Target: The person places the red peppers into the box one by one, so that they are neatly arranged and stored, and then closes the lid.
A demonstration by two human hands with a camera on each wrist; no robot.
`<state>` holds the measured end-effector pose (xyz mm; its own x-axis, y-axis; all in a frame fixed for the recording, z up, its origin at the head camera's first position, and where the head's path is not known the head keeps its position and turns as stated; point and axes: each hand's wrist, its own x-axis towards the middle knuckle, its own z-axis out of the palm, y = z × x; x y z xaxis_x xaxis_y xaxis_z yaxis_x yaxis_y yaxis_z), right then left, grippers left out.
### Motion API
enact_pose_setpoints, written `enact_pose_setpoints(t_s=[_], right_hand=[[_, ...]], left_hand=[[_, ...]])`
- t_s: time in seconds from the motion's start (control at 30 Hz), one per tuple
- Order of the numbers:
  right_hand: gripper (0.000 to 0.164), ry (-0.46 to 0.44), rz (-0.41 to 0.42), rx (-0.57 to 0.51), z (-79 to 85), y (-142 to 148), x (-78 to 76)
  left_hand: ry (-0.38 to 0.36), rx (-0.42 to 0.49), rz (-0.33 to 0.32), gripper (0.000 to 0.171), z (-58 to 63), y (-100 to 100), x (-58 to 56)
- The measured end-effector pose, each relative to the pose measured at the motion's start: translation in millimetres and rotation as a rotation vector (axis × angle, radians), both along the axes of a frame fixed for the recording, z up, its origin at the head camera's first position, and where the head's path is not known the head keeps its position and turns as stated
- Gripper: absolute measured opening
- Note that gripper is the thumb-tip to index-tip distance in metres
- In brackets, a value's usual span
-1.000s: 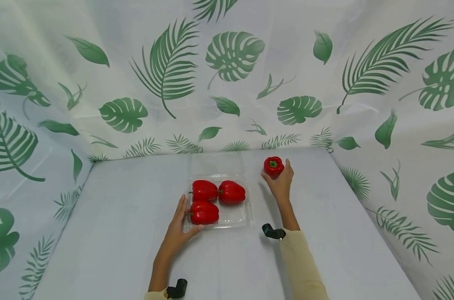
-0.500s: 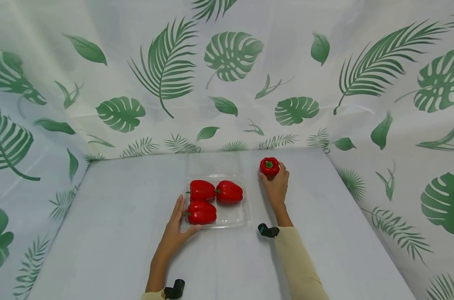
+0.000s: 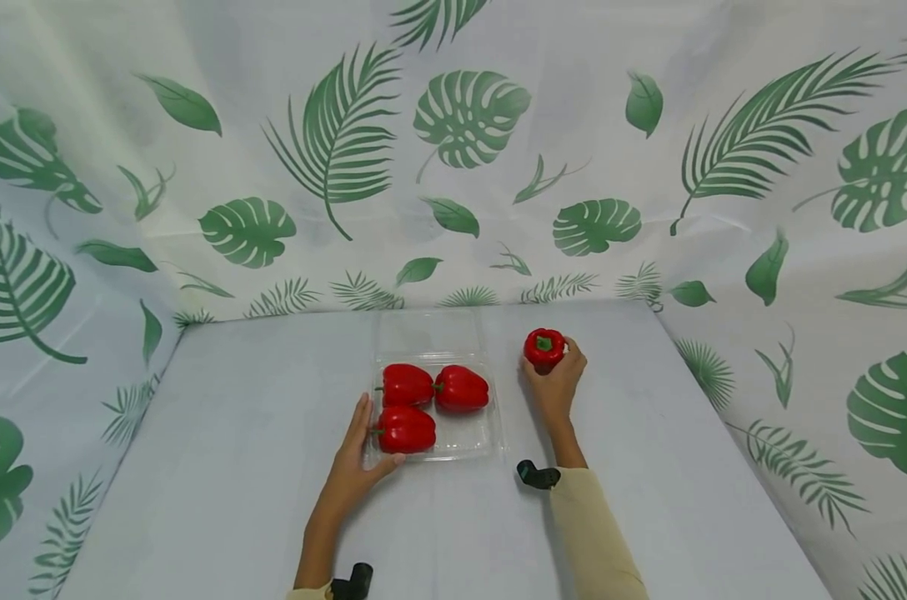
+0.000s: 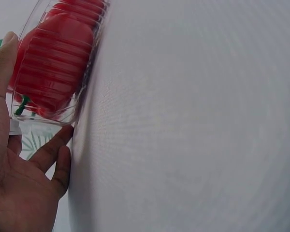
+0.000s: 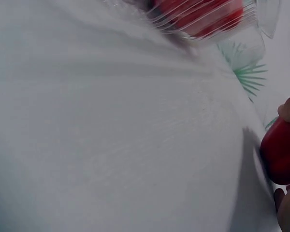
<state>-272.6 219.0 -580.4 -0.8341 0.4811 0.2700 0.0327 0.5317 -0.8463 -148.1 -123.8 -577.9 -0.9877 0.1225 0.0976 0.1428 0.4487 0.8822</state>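
Note:
In the head view, my right hand (image 3: 557, 382) grips a red bell pepper (image 3: 543, 352) at the back right of the tabletop, its green stem end facing up. The right wrist view shows the same pepper (image 5: 280, 153) at the right edge, with a shadow beside it. A clear plastic clamshell box (image 3: 464, 437) lies opened out in the middle and holds three red bell peppers on their sides. My left hand (image 3: 352, 471) rests against the box's near left corner, fingers along the left wall and thumb at the front edge. In the left wrist view, fingertips touch the box (image 4: 63, 113).
The box's raised or laid-back clear lid (image 3: 429, 332) reaches toward the back wall. Leaf-printed white cloth (image 3: 461, 192) encloses the white tabletop (image 3: 258, 467) at the back and both sides. Bare tray floor shows at the box's near right quarter.
My right hand has drawn the bell pepper slightly toward me, and more of its stem top faces up. The left hand and the box have stayed in place.

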Motion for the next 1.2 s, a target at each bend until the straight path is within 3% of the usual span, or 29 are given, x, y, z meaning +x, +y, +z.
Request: enact_pose_setpoints(t_s=[0.2,0.37,0.47,0.57,0.63,0.73,0.87,1.03,1.2], right_hand=[[0.087,0.051,0.037,-0.177,-4.1,3.1,10.9],[0.09,0.028,0.014,-0.388,4.2,10.7,19.9],[0.087,0.048,0.07,-0.722,12.8,15.5,23.7],[0.081,0.129,0.125,-1.089,19.3,18.2,28.3],[0.076,0.194,0.165,-1.244,21.9,19.1,31.3],[0.062,0.231,0.26,-1.309,24.9,19.7,36.6],[0.049,0.249,0.394,-1.294,27.9,20.1,43.7],[0.05,0.265,0.478,-1.287,35.4,16.0,51.4],[0.048,0.207,0.52,-1.267,42.5,10.4,58.3]], left_hand=[[-0.002,0.006,0.005,0.102,0.2,1.1,0.7],[0.008,0.01,-0.004,0.102,1.8,1.0,0.5],[0.011,0.007,0.001,0.101,1.6,0.8,0.3],[0.012,0.009,0.002,0.101,1.8,0.5,0.3],[0.015,0.013,-0.001,0.1,2.0,0.5,0.4],[0.017,0.015,-0.001,0.1,2.1,0.9,0.6],[0.021,0.009,0.006,0.101,0.9,2.1,0.7],[0.009,0.014,0.002,0.101,0.7,1.8,0.8],[-0.012,0.008,0.0,0.101,1.7,0.8,1.0]])
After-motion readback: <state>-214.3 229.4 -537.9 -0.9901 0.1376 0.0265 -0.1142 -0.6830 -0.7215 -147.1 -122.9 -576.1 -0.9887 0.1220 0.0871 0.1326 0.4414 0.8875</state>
